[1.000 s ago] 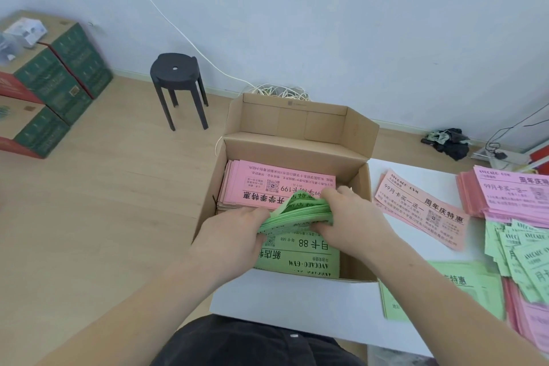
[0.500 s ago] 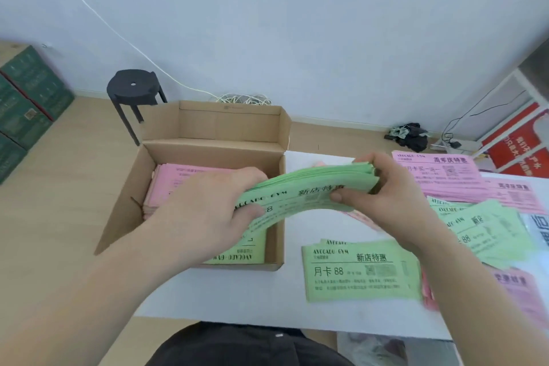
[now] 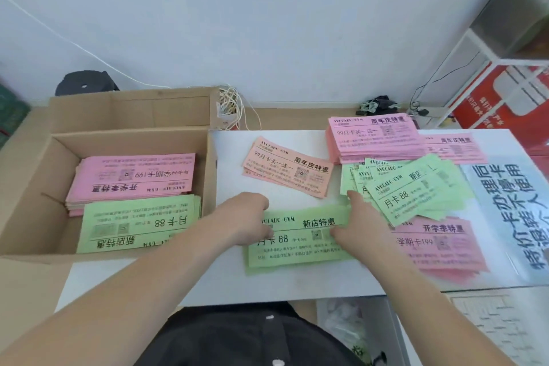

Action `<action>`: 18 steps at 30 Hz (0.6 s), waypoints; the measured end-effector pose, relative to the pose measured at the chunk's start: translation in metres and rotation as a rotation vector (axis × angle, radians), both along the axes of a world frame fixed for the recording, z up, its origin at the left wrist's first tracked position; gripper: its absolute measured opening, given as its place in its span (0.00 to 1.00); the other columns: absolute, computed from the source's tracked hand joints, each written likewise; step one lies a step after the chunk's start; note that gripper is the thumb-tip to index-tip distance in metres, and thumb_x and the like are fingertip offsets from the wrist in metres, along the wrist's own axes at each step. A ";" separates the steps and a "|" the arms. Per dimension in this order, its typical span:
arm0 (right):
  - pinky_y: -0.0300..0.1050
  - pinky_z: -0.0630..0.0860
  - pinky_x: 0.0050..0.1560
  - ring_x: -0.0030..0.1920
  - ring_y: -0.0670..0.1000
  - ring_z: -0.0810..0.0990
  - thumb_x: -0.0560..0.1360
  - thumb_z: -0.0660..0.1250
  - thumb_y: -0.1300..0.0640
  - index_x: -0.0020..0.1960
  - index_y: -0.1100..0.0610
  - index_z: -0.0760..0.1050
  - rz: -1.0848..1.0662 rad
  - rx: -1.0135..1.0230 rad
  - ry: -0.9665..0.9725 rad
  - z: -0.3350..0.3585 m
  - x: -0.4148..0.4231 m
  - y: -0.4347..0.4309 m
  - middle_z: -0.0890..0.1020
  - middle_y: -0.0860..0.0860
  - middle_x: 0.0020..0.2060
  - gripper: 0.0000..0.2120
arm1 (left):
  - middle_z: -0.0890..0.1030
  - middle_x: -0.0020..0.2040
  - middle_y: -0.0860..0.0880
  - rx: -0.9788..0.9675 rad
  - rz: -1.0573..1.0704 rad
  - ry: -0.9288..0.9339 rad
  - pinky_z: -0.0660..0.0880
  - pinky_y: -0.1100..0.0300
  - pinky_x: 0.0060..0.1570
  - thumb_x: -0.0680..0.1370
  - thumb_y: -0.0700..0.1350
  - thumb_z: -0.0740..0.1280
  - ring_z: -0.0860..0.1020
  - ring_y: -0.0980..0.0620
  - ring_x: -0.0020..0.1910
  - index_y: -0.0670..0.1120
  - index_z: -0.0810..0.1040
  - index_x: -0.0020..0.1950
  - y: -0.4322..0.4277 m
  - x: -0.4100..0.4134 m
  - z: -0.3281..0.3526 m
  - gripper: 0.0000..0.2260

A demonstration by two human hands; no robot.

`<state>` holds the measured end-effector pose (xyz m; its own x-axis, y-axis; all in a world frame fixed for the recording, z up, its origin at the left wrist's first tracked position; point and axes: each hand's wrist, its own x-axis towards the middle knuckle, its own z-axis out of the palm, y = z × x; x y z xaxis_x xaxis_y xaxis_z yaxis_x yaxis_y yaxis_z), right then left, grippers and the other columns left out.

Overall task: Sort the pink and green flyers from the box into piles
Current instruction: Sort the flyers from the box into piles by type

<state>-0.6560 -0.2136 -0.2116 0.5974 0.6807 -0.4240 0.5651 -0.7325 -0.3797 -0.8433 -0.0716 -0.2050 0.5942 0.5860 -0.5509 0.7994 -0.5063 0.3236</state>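
Note:
A stack of green flyers (image 3: 300, 242) lies on the white table (image 3: 237, 285) in front of me. My left hand (image 3: 246, 217) grips its left end and my right hand (image 3: 361, 224) grips its right end. The open cardboard box (image 3: 130, 135) at the left holds a pink flyer stack (image 3: 133, 178) and a green flyer stack (image 3: 136, 223). Also on the table are a small pink pile (image 3: 288, 171), a tall pink stack (image 3: 374, 137), a loose green pile (image 3: 416, 187) and another pink pile (image 3: 439, 246).
A large printed sheet (image 3: 511, 211) covers the table's right end. Behind the box stand a black stool (image 3: 86, 83) and a tangle of white cable (image 3: 230, 107). A white shelf with a red box (image 3: 502, 95) is at the far right.
Both hands lifted a bundle of green flyers out of the box, carried it right and lowered it onto the green pile on the table. My view turned right with them.

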 end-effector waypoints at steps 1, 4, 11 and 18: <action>0.48 0.74 0.44 0.50 0.56 0.79 0.76 0.72 0.53 0.71 0.53 0.64 0.083 -0.085 -0.090 0.003 -0.003 0.002 0.75 0.53 0.59 0.28 | 0.76 0.69 0.49 0.015 0.000 0.007 0.75 0.52 0.63 0.79 0.55 0.72 0.75 0.47 0.66 0.48 0.74 0.71 -0.004 -0.003 -0.001 0.23; 0.48 0.70 0.44 0.57 0.57 0.78 0.80 0.66 0.44 0.68 0.52 0.67 0.287 -0.191 -0.321 0.021 -0.023 0.009 0.75 0.51 0.61 0.21 | 0.75 0.68 0.55 0.032 0.043 -0.149 0.71 0.58 0.63 0.82 0.53 0.69 0.74 0.56 0.66 0.53 0.73 0.73 -0.012 -0.021 0.016 0.20; 0.47 0.77 0.54 0.59 0.48 0.80 0.83 0.61 0.42 0.67 0.44 0.75 0.580 0.162 -0.191 0.061 -0.089 0.064 0.82 0.43 0.57 0.15 | 0.85 0.45 0.60 -0.052 0.469 -0.539 0.78 0.64 0.34 0.79 0.48 0.73 0.83 0.58 0.40 0.63 0.85 0.52 0.010 -0.123 0.072 0.08; 0.49 0.79 0.56 0.59 0.50 0.80 0.80 0.67 0.48 0.60 0.50 0.82 0.890 0.433 0.039 0.038 -0.173 0.129 0.83 0.44 0.55 0.12 | 0.68 0.78 0.51 0.119 0.297 0.180 0.63 0.58 0.75 0.76 0.53 0.75 0.66 0.51 0.78 0.50 0.66 0.80 0.086 -0.247 0.024 0.35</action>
<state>-0.8290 -0.0846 -0.1735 -0.2165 0.9754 -0.0410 0.8233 0.1598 -0.5447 -1.0901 0.0146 -0.1806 0.2881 0.7848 -0.5487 0.9559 -0.2693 0.1168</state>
